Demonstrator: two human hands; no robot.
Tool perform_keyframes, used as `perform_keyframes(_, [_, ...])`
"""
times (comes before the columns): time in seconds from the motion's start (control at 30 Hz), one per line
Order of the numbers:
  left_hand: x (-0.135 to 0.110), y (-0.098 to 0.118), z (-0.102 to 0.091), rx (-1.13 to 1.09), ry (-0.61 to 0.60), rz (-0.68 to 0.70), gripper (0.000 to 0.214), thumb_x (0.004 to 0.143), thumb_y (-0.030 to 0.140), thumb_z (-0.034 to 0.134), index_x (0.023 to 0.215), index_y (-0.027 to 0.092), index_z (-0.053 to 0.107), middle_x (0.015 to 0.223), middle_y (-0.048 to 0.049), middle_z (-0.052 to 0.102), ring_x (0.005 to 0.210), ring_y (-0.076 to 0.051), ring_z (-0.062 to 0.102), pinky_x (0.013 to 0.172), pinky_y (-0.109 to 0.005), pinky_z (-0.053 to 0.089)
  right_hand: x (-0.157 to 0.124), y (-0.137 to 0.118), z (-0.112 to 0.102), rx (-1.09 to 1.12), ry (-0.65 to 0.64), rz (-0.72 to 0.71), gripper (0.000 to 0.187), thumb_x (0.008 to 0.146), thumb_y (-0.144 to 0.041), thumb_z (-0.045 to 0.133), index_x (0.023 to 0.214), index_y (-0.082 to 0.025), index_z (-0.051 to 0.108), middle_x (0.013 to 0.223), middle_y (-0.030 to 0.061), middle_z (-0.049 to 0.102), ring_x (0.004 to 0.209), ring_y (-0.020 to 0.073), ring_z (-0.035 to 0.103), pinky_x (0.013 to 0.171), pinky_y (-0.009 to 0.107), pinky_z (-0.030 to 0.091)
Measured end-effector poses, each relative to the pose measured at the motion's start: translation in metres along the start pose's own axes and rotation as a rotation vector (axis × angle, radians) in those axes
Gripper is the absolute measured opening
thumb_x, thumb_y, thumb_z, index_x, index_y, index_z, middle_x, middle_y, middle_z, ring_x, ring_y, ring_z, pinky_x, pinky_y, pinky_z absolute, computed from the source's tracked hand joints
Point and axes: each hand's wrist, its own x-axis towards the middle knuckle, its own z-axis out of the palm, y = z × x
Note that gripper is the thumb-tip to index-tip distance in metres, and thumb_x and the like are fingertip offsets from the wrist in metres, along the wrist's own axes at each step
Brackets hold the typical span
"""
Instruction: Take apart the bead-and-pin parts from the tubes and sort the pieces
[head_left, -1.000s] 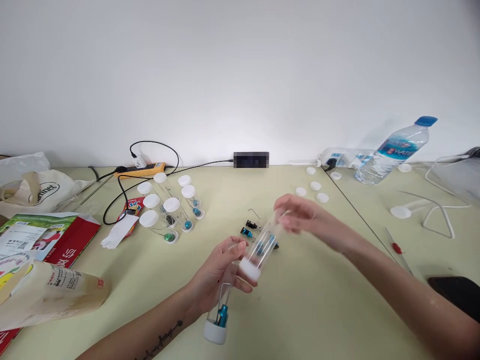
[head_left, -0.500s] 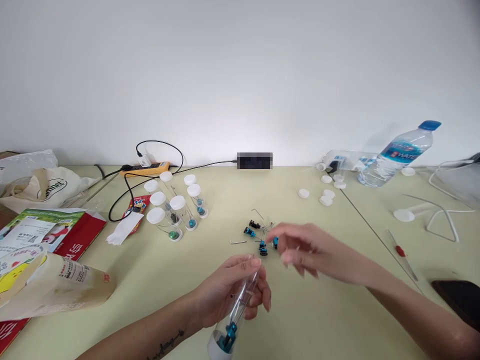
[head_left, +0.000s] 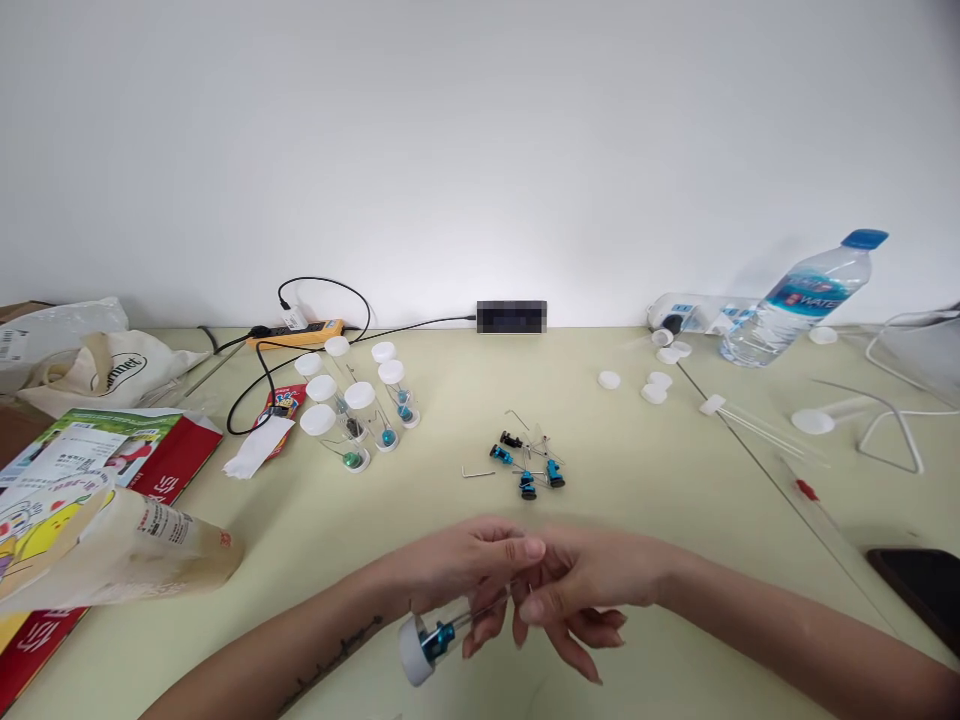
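Observation:
My left hand (head_left: 487, 565) is closed around a clear tube (head_left: 469, 625), which lies tilted with its white cap (head_left: 415, 650) toward the lower left. Inside the tube, near the cap, sits a small blue metal part (head_left: 437, 640) with thin rods. My right hand (head_left: 581, 590) meets my left at the tube's other end, thumb and forefinger closed there while its other fingers spread loosely. The overlapping fingers hide that end. Just beyond both hands lie several small blue and black metal parts (head_left: 528, 485) with thin rods, and a hex key (head_left: 478, 474).
Several capped tubes (head_left: 360, 395) stand at the left, near a power strip (head_left: 300, 333). A drink cup (head_left: 157, 540) lies front left. On the right are loose white caps (head_left: 609, 380), a capped tube (head_left: 765, 430), a water bottle (head_left: 799, 300), a screwdriver (head_left: 808, 490) and a phone (head_left: 915, 590).
My right hand has come left and down from beside the small parts to the tube's end. The tube now lies flatter. A capped tube shows on the right where none lay.

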Motion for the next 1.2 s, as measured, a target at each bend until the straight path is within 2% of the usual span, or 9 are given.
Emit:
perform_keyframes(0.13, [-0.006,0.013,-0.008,0.197,0.121,0.018,0.042,0.081,0.06,0.047,0.084,0.018,0.041,0.067,0.0022,0.052,0.041,-0.006,0.044,0.037,-0.018,0.032,0.004,0.005,0.0,0.188,0.165,-0.126,0.034,0.088,-0.041,0.053,0.089,-0.008,0.063,0.055,0.0002,0.061,0.028,0.0009,0.035,0.025,0.014,0.012])
perform_keyframes(0.33, [-0.012,0.025,-0.015,0.915,0.24,-0.077,0.045,0.075,0.059,0.056,0.08,0.022,0.033,0.069,0.0049,0.044,0.051,-0.009,0.041,0.045,-0.022,0.029,0.008,0.01,0.001,0.314,0.087,-0.095,0.029,0.079,-0.021,0.062,0.107,-0.016,0.056,0.064,-0.0005,0.064,0.036,0.0025,0.045,0.028,0.012,0.018])
perform_keyframes(0.43, [-0.017,0.026,-0.016,1.228,0.326,-0.003,0.036,0.079,0.051,0.056,0.082,0.021,0.036,0.076,0.0025,0.05,0.066,-0.013,0.048,0.053,-0.023,0.031,0.009,0.008,-0.005,0.115,0.264,-0.147,0.031,0.081,-0.028,0.061,0.11,-0.016,0.057,0.077,0.0052,0.067,0.06,0.0105,0.063,0.038,0.014,0.036])
perform_keyframes(0.53, [-0.021,0.026,-0.022,1.526,0.463,-0.012,0.029,0.084,0.047,0.053,0.083,0.02,0.042,0.076,0.0009,0.055,0.067,-0.016,0.052,0.053,-0.025,0.029,0.008,0.005,-0.021,-0.072,0.523,-0.216,0.032,0.083,-0.041,0.058,0.102,-0.015,0.061,0.082,0.007,0.067,0.072,0.0144,0.064,0.058,0.023,0.05])
perform_keyframes(0.63, [-0.02,0.022,-0.03,1.839,0.595,-0.079,0.024,0.084,0.04,0.057,0.08,0.018,0.048,0.071,-0.0009,0.056,0.063,-0.017,0.054,0.05,-0.026,0.024,0.007,0.003,-0.04,-0.162,0.74,-0.281,0.032,0.083,-0.046,0.058,0.086,-0.015,0.064,0.075,0.0046,0.065,0.065,0.0122,0.062,0.063,0.026,0.05])
perform_keyframes(0.77, [-0.01,0.014,-0.038,2.138,0.793,-0.116,0.01,0.082,0.02,0.06,0.086,0.014,0.053,0.073,-0.0059,0.057,0.069,-0.021,0.056,0.054,-0.027,0.03,0.004,0.003,-0.054,-0.332,0.882,-0.336,0.031,0.085,-0.044,0.052,0.079,-0.015,0.063,0.077,0.0051,0.065,0.067,0.0138,0.062,0.065,0.028,0.049])
perform_keyframes(0.9, [-0.007,0.011,-0.037,2.197,0.911,-0.183,0.021,0.085,0.014,0.052,0.106,0.009,0.054,0.084,-0.0126,0.06,0.079,-0.024,0.056,0.066,-0.032,0.038,0.002,0.001,-0.048,-0.707,1.01,-0.304,0.03,0.091,-0.035,0.039,0.078,-0.018,0.061,0.073,0.0026,0.062,0.065,0.0137,0.056,0.063,0.028,0.044])
perform_keyframes(1.03, [-0.013,0.017,-0.033,2.093,0.887,0.025,0.04,0.092,0.017,0.037,0.13,0.006,0.038,0.096,-0.0153,0.058,0.088,-0.026,0.055,0.075,-0.037,0.04,-0.001,-0.004,-0.038,-1.092,1.026,-0.198,0.032,0.093,-0.026,0.032,0.087,-0.022,0.064,0.062,0.0,0.056,0.057,0.0137,0.048,0.056,0.027,0.036])
perform_keyframes(1.2, [-0.008,0.011,-0.026,1.783,0.818,0.315,0.052,0.093,0.016,0.03,0.142,0.012,0.013,0.109,-0.0128,0.056,0.099,-0.024,0.051,0.083,-0.036,0.042,-0.002,-0.01,-0.017,-0.963,1.055,-0.232,0.031,0.093,-0.039,0.039,0.12,-0.026,0.048,0.079,0.0006,0.061,0.064,0.0152,0.054,0.059,0.027,0.04])
